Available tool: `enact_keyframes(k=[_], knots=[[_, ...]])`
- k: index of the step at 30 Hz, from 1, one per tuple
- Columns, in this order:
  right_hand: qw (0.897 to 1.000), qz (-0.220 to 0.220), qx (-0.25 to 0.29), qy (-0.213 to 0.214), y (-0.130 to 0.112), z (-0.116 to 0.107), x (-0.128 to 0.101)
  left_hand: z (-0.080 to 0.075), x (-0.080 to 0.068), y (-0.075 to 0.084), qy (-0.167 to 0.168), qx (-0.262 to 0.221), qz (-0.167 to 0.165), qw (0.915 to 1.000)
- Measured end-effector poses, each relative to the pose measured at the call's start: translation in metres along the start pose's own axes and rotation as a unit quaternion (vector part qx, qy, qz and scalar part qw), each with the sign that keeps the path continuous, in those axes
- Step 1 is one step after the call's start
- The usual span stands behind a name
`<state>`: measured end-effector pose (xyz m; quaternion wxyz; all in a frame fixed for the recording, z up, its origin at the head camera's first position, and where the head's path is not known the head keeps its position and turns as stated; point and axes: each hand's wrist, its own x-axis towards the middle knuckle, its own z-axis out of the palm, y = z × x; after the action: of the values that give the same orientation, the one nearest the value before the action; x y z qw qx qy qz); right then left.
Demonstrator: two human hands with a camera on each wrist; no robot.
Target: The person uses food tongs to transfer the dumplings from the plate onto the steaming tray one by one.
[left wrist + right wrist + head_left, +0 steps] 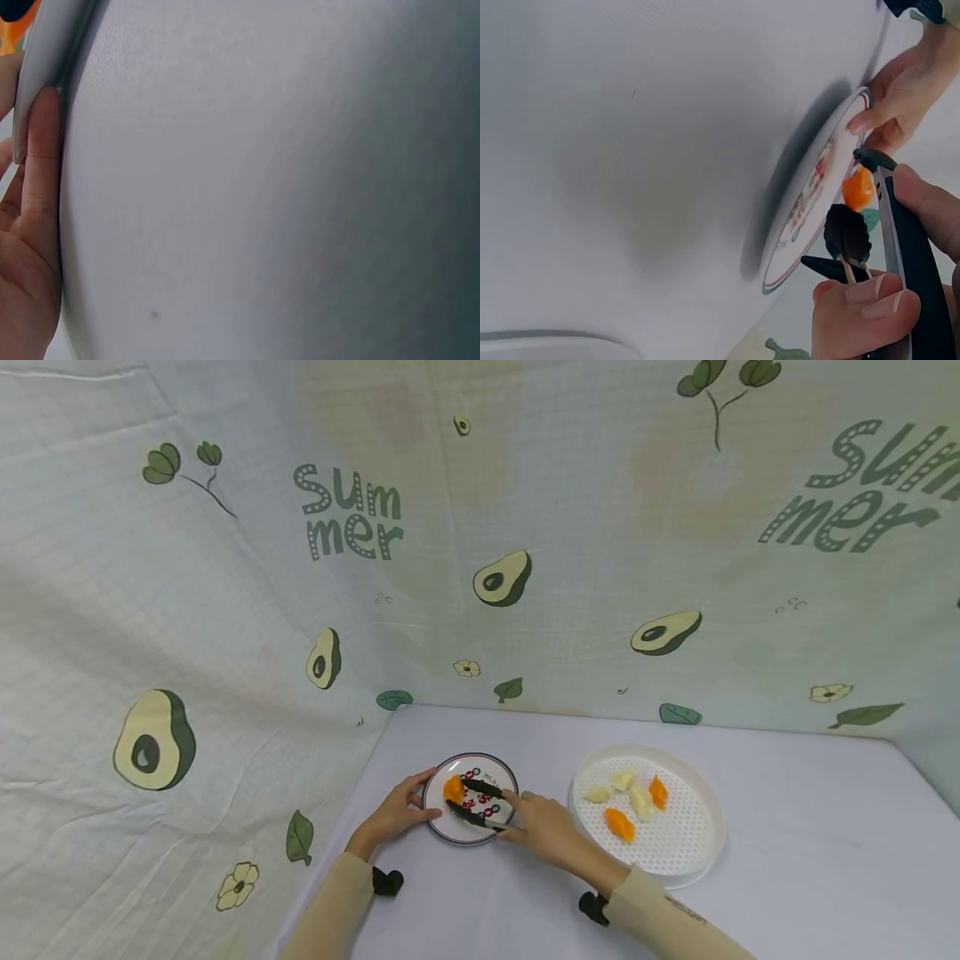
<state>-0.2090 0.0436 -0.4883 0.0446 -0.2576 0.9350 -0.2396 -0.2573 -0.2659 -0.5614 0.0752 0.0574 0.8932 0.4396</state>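
Observation:
My left hand [397, 810] grips the left rim of a small round plate [461, 832] with a dark edge line and a red printed pattern. The left wrist view shows its fingers [43, 165] against the plate's outer side. In my right hand [543, 827] is a pair of tongs [480, 788] with black tips, spread to either side of an orange food-like lump [453, 789] at the plate's left. Seen from the right wrist, the plate [840, 165] is tilted, and the orange lump [857, 190] shows between the tongs' black ends.
To the right stands a round white tray [675, 856] with a dimpled base, holding several cream pieces [642, 803] and two orange pieces [619, 825]. A white cloth [810, 843] covers the table. Behind and at the left hangs a printed avocado curtain [570, 527].

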Motion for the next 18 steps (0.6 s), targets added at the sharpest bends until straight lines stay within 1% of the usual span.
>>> enact_keyframes(k=[5,11,15,18], knots=[[1.0,0.002,0.001,0.004,0.0,-0.006,-0.007,0.0,0.0,0.001,0.001,0.001,-0.002,1.0],[1.0,0.004,0.001,0.011,0.001,-0.011,-0.018,0.001,0.0,0.002,0.005,-0.005,-0.016,0.9999],[1.0,0.004,-0.007,0.021,0.003,-0.016,-0.027,0.002,0.001,0.0,0.01,-0.005,-0.021,0.9997],[0.999,0.002,-0.012,0.031,0.005,-0.021,-0.035,0.003,0.002,-0.002,0.011,-0.002,-0.02,0.9997]])
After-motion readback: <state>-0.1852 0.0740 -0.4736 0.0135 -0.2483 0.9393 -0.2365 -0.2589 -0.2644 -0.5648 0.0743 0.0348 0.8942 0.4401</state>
